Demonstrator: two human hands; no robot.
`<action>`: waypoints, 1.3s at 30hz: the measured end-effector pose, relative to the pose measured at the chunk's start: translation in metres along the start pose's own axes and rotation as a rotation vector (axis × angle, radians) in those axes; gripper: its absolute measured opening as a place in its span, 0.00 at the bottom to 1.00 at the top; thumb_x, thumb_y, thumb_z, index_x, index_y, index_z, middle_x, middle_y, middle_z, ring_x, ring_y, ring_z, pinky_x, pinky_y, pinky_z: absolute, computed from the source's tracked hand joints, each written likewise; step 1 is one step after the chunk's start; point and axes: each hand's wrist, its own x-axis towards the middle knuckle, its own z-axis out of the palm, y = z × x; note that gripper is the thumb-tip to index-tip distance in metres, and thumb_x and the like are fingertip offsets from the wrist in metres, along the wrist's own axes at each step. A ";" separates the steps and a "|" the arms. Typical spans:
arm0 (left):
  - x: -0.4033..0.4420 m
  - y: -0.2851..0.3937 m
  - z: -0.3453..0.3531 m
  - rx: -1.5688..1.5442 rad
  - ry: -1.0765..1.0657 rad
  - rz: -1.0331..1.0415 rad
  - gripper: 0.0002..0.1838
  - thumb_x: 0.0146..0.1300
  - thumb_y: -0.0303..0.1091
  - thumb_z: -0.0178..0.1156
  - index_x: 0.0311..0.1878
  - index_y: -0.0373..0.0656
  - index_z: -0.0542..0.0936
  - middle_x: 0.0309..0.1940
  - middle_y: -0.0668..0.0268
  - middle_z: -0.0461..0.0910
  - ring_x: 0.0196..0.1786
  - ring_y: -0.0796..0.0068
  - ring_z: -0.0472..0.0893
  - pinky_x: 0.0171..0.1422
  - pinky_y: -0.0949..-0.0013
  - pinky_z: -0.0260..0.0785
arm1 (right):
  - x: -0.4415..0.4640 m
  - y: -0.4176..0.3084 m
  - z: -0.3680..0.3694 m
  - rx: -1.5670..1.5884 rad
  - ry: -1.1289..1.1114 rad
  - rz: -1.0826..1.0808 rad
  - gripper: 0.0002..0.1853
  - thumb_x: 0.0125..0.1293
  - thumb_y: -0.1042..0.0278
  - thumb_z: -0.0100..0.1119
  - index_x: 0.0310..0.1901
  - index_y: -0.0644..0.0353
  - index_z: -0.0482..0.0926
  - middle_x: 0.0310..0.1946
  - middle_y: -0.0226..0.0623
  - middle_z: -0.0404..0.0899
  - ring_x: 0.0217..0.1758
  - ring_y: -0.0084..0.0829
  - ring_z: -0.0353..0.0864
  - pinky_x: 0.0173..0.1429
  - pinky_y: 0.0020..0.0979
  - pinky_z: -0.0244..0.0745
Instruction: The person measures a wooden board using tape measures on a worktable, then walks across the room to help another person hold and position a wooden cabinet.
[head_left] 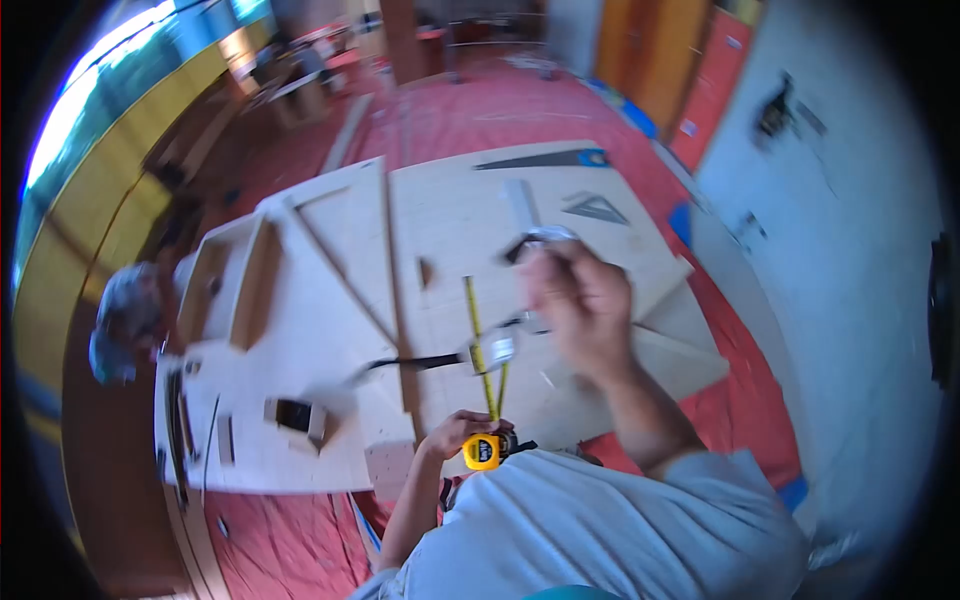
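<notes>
Low in the middle, my left hand (458, 433) is closed around a yellow tape measure (482, 452). Its yellow blade (471, 300) extends away from me over the pale board. My right hand (585, 300), smeared by motion, is raised over the board with curled fingers. Beside it hangs a pair of glasses (495, 348), clear-lensed with a black temple pointing left, apparently in its grip; the exact hold is hidden. A blurred dark and silvery thing (545, 236) shows at that hand's far side. Part of the blade is visible through a lens.
On the large board (440, 210) lie a handsaw (540, 159), a set square (596, 208) and a long wooden strip (393, 260). An open wooden box frame (240, 285) and a small box (297, 415) are leftward. A person in a cap (128, 310) is beyond the left edge.
</notes>
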 end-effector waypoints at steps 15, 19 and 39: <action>0.017 0.015 0.011 0.045 0.022 0.055 0.18 0.73 0.34 0.65 0.58 0.31 0.87 0.49 0.60 0.88 0.51 0.72 0.86 0.60 0.70 0.79 | -0.002 -0.142 0.016 0.442 -0.133 -0.525 0.12 0.82 0.59 0.46 0.50 0.57 0.75 0.41 0.38 0.75 0.33 0.34 0.75 0.32 0.35 0.78; -0.001 0.024 0.011 0.084 0.012 0.021 0.16 0.73 0.34 0.65 0.57 0.33 0.88 0.51 0.59 0.89 0.52 0.70 0.86 0.62 0.71 0.78 | -0.008 -0.153 0.010 0.479 -0.136 -0.567 0.16 0.86 0.54 0.38 0.52 0.55 0.71 0.45 0.40 0.72 0.36 0.38 0.74 0.33 0.36 0.81; -0.012 -0.007 0.004 0.032 0.041 0.004 0.18 0.75 0.35 0.63 0.59 0.31 0.86 0.51 0.59 0.88 0.52 0.70 0.87 0.62 0.69 0.79 | -0.022 -0.160 -0.012 0.550 -0.196 -0.552 0.16 0.83 0.55 0.48 0.53 0.60 0.77 0.44 0.42 0.78 0.32 0.38 0.76 0.41 0.39 0.81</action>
